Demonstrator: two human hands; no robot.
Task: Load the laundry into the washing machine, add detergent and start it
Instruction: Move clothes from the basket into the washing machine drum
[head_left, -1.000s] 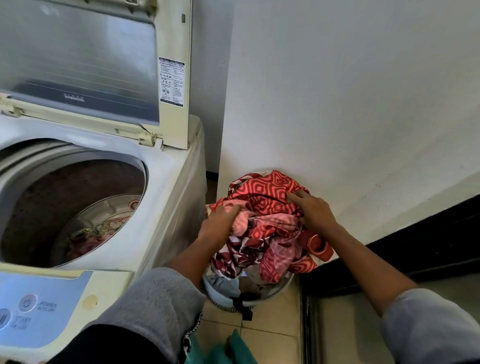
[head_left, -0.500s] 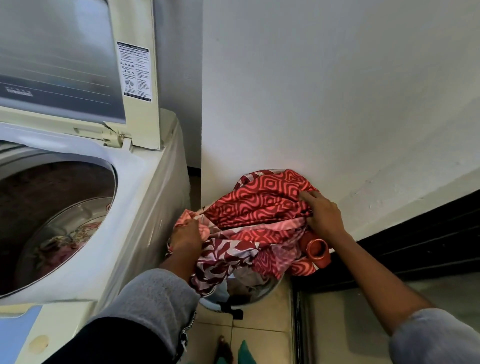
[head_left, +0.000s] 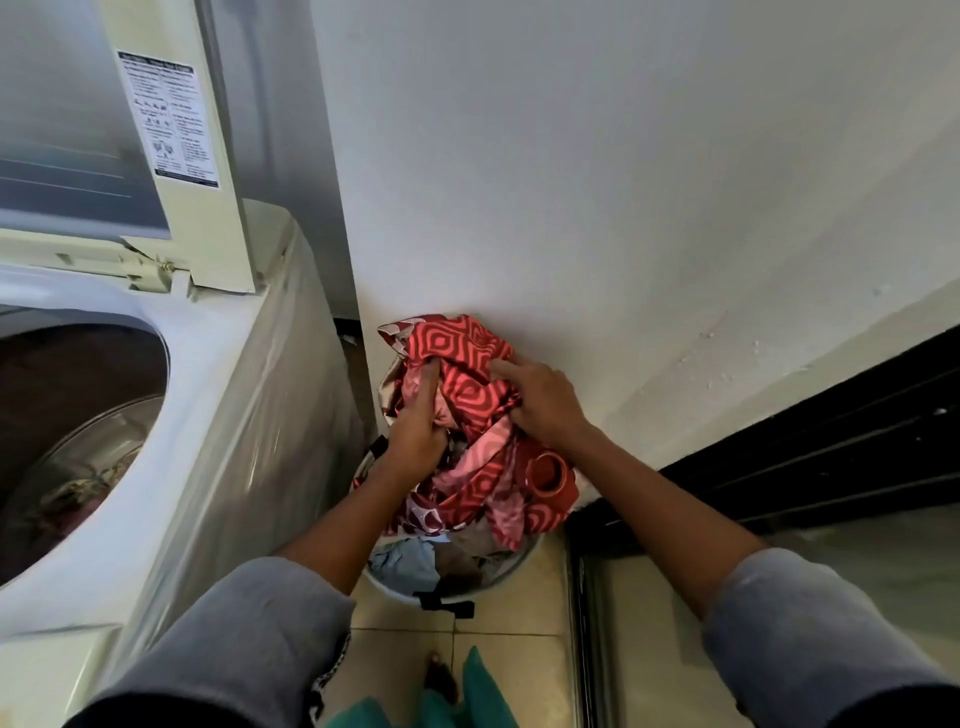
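Left of frame: washing machine (head_left: 249, 415), top-loader, lid (head_left: 78, 130) stood up at upper left, with a printed label (head_left: 166, 119) on its edge. The drum (head_left: 78, 415) is open to the left edge. Something patterned lies at its bottom, too blurred to name.

Centre: laundry basket (head_left: 387, 584) on the floor, in the gap between the machine's side and the wall. A red patterned cloth (head_left: 467, 384) is heaped above it, the top against the wall and the tail trailing down into the basket. Its long axis runs up and down the frame. Pale blue and brown items are underneath.

Left hand (head_left: 415, 431): fingers curled into a fold on the cloth's left side, gripping. Right hand (head_left: 540, 400): clamped on the right side, forefinger lying straighter along the top and the rest bunched into the fabric. Both sleeves are grey.

Key relation: the drum mouth is left of both hands and higher than the basket rim. The left hand is the nearer one. Judgement: the bundle must go up and leftward over the machine's lip, and the hanging tail may drag on other pieces in the basket.

Right of frame: plain white wall (head_left: 675, 182), then a dark door frame (head_left: 831, 441) at lower right. Pale tiled floor (head_left: 498, 654) below. A tight corner.
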